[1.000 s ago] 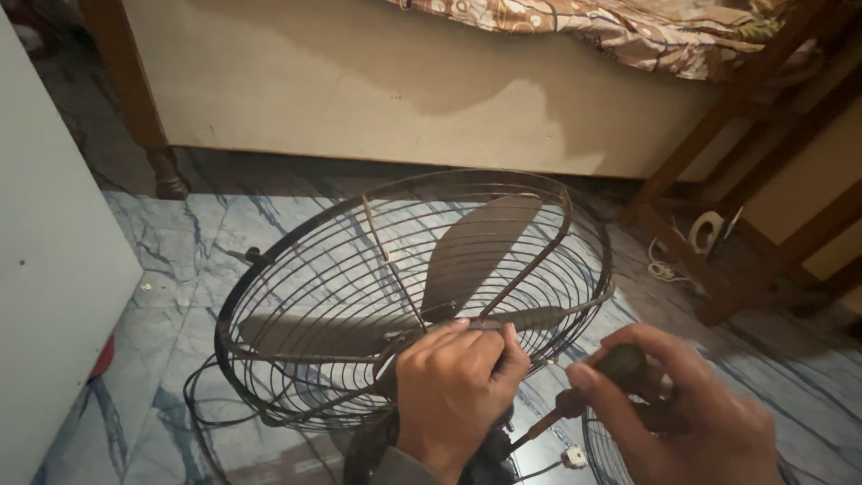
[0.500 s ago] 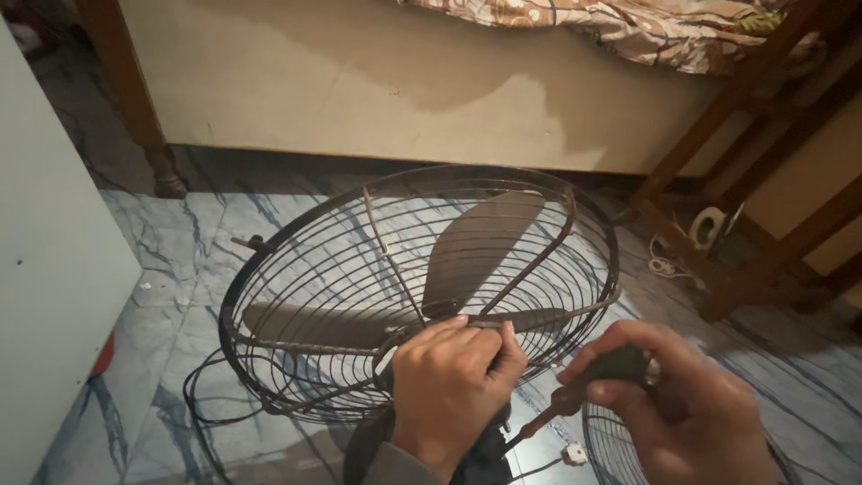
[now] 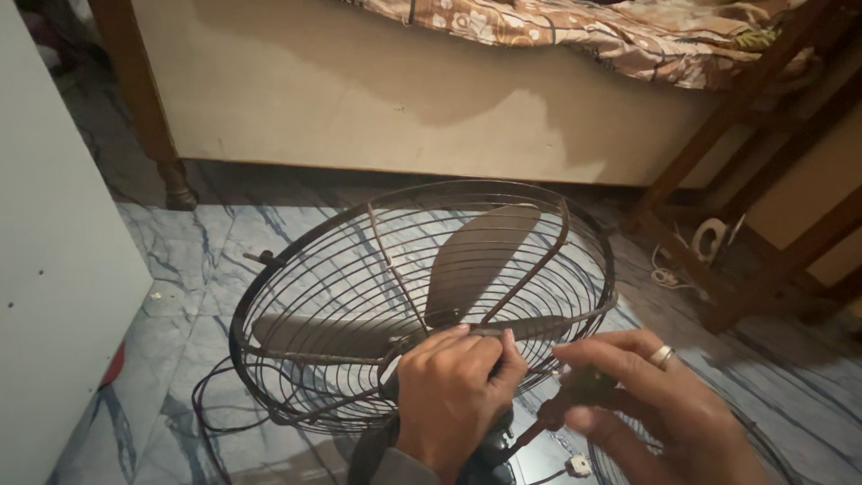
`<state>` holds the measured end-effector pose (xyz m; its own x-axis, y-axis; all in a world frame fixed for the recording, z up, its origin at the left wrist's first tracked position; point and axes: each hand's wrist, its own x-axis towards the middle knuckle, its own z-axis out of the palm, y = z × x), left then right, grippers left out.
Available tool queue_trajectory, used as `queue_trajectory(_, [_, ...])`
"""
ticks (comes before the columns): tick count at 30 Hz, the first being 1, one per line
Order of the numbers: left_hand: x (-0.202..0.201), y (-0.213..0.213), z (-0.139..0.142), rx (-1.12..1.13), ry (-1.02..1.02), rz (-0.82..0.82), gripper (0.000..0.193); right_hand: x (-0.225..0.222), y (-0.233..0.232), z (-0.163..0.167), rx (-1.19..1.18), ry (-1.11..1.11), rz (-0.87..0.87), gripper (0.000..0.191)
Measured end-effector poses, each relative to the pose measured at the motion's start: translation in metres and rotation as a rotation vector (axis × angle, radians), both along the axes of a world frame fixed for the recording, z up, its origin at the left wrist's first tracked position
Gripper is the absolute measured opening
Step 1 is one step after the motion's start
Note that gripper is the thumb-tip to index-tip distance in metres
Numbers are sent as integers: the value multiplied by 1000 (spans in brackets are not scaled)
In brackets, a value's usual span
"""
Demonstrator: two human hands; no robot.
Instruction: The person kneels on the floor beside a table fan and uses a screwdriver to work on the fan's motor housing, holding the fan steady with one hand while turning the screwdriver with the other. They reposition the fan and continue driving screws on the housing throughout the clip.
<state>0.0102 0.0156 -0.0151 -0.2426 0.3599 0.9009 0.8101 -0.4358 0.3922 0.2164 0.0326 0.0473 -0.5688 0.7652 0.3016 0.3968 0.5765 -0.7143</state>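
Observation:
A dark wire fan cage (image 3: 359, 296) with grey blades (image 3: 476, 256) inside stands tilted on the marble floor in front of me. My left hand (image 3: 453, 395) is closed around the fan's hub and motor at the cage's near side. My right hand (image 3: 655, 404), with a ring on one finger, grips a dark-handled screwdriver (image 3: 575, 395) whose shaft points down-left toward the motor behind my left hand. The tip of the tool is hidden by my left hand.
A black cable (image 3: 211, 404) loops on the floor under the cage, and a white plug (image 3: 579, 465) lies near my hands. A bed frame (image 3: 359, 99) with a patterned blanket (image 3: 575, 31) stands behind. A white panel (image 3: 54, 269) rises at left; wooden legs and a cord at right.
The fan cage has shifted slightly. My right hand has moved a little up and left with the screwdriver; my left hand stays on the hub.

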Motion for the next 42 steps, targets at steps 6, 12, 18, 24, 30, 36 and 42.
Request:
queue_trajectory(6, [1, 1, 0, -6, 0, 4, 31, -4, 0, 5, 160, -135, -164, 47])
queue_trajectory(12, [2, 1, 1, -8, -7, 25, 32, -6, -9, -3, 7, 107, -145, 54])
queue_trajectory(18, [2, -1, 3, -14, -9, 10, 30, -1, -5, -18, 11, 101, -110, 41])
queue_trajectory(24, [2, 0, 2, -49, -13, 30, 31, -2, -3, -20, 11, 288, -188, 39])
queue_trajectory(30, [3, 2, 1, -15, -7, 63, 31, 3, -9, -9, 56, 277, -368, 36])
queue_trajectory(36, [3, 1, 2, -7, -9, 60, 31, -4, -4, -16, 20, 279, -356, 40])
queue_trajectory(42, [2, 1, 2, -1, -17, 60, 32, -4, -5, -17, 48, 289, -309, 38])
